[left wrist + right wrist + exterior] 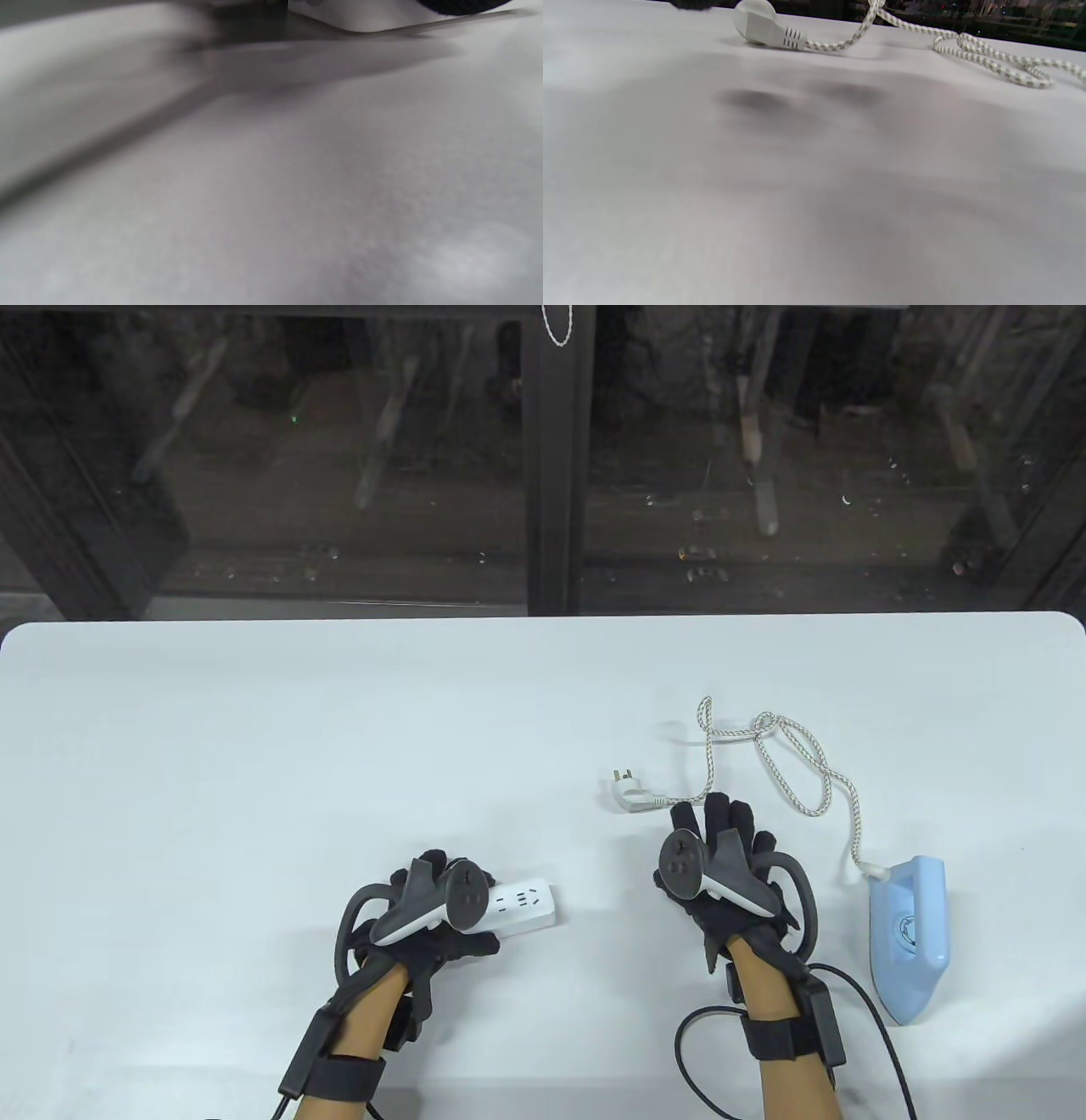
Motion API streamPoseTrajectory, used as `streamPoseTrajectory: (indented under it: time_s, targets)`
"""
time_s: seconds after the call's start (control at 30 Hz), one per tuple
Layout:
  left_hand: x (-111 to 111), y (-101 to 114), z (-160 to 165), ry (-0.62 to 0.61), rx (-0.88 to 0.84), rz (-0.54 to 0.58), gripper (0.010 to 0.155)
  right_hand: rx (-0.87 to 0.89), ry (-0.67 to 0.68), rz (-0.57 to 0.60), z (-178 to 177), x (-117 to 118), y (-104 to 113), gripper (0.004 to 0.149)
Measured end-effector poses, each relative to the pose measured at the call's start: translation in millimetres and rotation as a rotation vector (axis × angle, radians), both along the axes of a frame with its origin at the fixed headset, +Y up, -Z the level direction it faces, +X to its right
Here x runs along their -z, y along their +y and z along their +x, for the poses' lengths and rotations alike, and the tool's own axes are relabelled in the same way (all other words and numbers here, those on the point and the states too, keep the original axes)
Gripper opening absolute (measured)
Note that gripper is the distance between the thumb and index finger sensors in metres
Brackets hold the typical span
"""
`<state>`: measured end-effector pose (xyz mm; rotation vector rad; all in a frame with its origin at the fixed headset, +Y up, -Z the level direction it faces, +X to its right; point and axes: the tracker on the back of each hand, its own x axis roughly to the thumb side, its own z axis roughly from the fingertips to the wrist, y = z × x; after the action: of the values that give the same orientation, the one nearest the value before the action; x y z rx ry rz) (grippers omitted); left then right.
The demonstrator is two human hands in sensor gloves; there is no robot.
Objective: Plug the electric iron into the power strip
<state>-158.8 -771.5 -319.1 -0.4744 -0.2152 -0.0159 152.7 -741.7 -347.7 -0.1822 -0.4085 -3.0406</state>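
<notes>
The white power strip point(528, 906) lies on the table at the front centre-left, sockets up. My left hand point(445, 929) grips its left end, thumb along the near side; the strip's underside point(360, 17) shows at the top of the left wrist view. The light blue electric iron point(912, 937) lies at the front right. Its braided cord point(797, 763) loops back and left to the white plug point(632, 797), which lies loose on the table. My right hand point(717, 827) hovers open just right of the plug, touching nothing. The plug point(763, 26) and cord point(967, 46) show in the right wrist view.
The white table point(339, 746) runs to a far edge against a dark glass window with a black post point(556, 475). Black glove cables point(857, 1027) trail off the front edge near the iron.
</notes>
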Motion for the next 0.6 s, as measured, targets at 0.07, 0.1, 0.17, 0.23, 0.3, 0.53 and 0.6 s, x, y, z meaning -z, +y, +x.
streamPoseTrajectory:
  time_s: [0.07,0.1,0.17,0.23,0.3,0.53,0.6]
  targets:
    - [0.6,-2.2,-0.3,0.009,-0.016,-0.030,0.080,0.035,-0.003,0.024,-4.4,8.6,6.5,0.083]
    - [0.8,-3.0,-0.4,0.010,-0.019,-0.042,0.080,0.052,0.003,0.029,-7.5,11.9,8.3,0.083]
    - [0.9,-4.3,-0.4,0.012,-0.024,-0.060,0.080,0.082,0.033,0.010,-18.1,23.7,10.0,0.084]
    - [0.5,-4.3,-0.3,0.015,-0.032,-0.083,0.080,0.075,0.033,-0.044,-29.4,40.1,6.5,0.084]
    - [0.2,-3.9,-0.6,0.023,-0.046,-0.094,0.080,0.054,0.015,-0.104,-37.2,56.5,-0.9,0.084]
    - [0.9,-4.5,-1.4,0.021,-0.061,-0.104,0.080,0.095,-0.107,-0.044,-45.7,82.0,-27.6,0.085]
    - [1.2,-4.4,-1.5,0.021,-0.064,-0.104,0.080,0.108,-0.038,0.018,-49.2,79.5,-24.8,0.078]
